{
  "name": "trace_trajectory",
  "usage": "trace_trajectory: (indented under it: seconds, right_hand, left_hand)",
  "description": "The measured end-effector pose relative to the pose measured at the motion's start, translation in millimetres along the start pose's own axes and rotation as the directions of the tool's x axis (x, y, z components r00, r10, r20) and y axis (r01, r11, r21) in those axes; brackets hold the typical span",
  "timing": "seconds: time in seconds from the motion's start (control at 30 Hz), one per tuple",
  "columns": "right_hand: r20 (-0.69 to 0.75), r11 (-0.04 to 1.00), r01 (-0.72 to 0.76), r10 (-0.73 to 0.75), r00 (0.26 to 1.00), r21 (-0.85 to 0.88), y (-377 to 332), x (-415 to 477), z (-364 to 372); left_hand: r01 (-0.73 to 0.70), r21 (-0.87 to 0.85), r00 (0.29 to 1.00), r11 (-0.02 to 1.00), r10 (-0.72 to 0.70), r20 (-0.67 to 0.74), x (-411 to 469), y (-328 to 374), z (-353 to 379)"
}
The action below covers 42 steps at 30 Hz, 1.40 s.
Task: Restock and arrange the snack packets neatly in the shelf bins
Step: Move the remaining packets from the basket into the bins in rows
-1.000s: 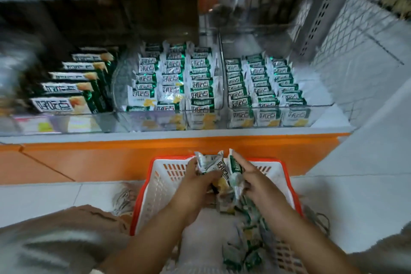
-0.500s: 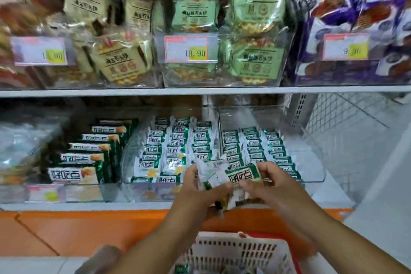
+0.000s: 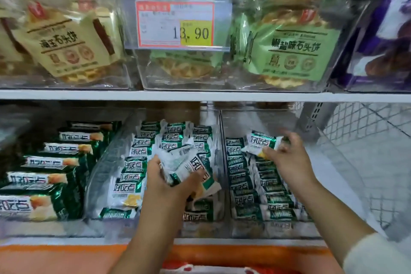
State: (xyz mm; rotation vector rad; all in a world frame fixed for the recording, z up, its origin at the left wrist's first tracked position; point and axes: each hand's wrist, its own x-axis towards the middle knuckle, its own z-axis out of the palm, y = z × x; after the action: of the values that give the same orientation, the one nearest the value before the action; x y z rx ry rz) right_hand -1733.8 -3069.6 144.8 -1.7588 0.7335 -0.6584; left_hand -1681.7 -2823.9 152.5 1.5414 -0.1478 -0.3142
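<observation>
My left hand [image 3: 171, 181] grips a small bunch of white-and-green snack packets [image 3: 189, 165] over the middle clear bin [image 3: 100, 169], which holds rows of the same packets. My right hand [image 3: 289, 158] pinches one packet [image 3: 261, 143] above the back of the right clear bin [image 3: 333, 162], over its rows of packets [image 3: 262, 184]. That bin's far end and right side hold no packets.
Dark green boxes of the same brand [image 3: 51, 169] fill the left section. The shelf above [image 3: 200, 95] carries clear bins of biscuit bags and a price tag [image 3: 175, 24]. A wire mesh panel [image 3: 367, 129] closes the right side. The basket rim [image 3: 200, 269] shows at the bottom edge.
Both hands rose from the basket to the shelf with packets. They have parted: the right hand carried one packet over the right bin, and the left stays at the middle bin.
</observation>
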Motion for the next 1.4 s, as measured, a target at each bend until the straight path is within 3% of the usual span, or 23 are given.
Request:
trace_trajectory:
  seconds: [0.2, 0.37, 0.57, 0.63, 0.77, 0.9, 1.03, 1.23, 1.33, 1.4]
  right_hand:
    - [0.094, 0.957, 0.19, -0.173, 0.98, -0.218, 9.1, 64.6, 41.5]
    - [0.201, 0.907, 0.201, -0.133, 0.971, -0.37, 28.6, 102.8, 63.4]
    - [0.154, 0.863, 0.154, -0.089, 0.984, -0.482, 39.2, 103.8, 73.0]
    - [0.124, 0.849, 0.187, -0.144, 0.982, -0.494, 30.7, 89.2, 67.3]
    - [0.108, 0.913, 0.269, -0.247, 0.963, -0.308, -5.4, 27.2, 38.6]
    - [0.338, 0.963, 0.22, -0.157, 0.928, -0.158, -45.9, -56.7, 15.6]
    - [0.487, 0.984, 0.116, -0.038, 0.873, -0.132, -61.5, -105.3, 19.5]
    - [0.429, 0.998, -0.056, 0.069, 0.901, -0.043, -60.0, -109.0, 20.2]
    - [0.358, 0.965, -0.199, 0.127, 0.925, 0.172, -56.5, -80.3, 7.6]
    - [0.236, 0.954, -0.197, 0.143, 0.961, 0.225, -46.0, -53.4, -0.6]
  left_hand:
    - [-0.039, 0.077, 0.999, 0.996, 0.039, 0.003, 11.8, -8.9, -1.7]
    - [-0.039, 0.051, 0.999, 0.998, 0.039, -0.011, 22.3, -10.4, 1.0]
    - [0.004, 0.0, 0.999, 1.0, -0.004, 0.043, 20.8, -8.9, 2.5]
    - [0.027, -0.035, 0.998, 0.999, -0.025, 0.058, 19.7, -8.0, 3.5]
    - [0.057, -0.108, 0.993, 0.993, -0.045, 0.107, 11.4, 4.0, 8.5]
    - [0.029, -0.168, 0.992, 0.985, -0.008, 0.128, 2.2, 13.2, 5.4]
    - [0.085, -0.238, 0.984, 0.967, -0.044, 0.174, -9.4, 13.6, 2.7]
    - [0.079, -0.233, 0.974, 0.969, -0.026, 0.224, -13.9, 11.1, 12.4]
    - [0.012, -0.182, 0.989, 0.983, 0.016, 0.149, -6.7, 13.6, 12.3]
    - [-0.031, -0.128, 0.996, 0.991, 0.04, 0.074, 1.2, 11.8, 8.6]
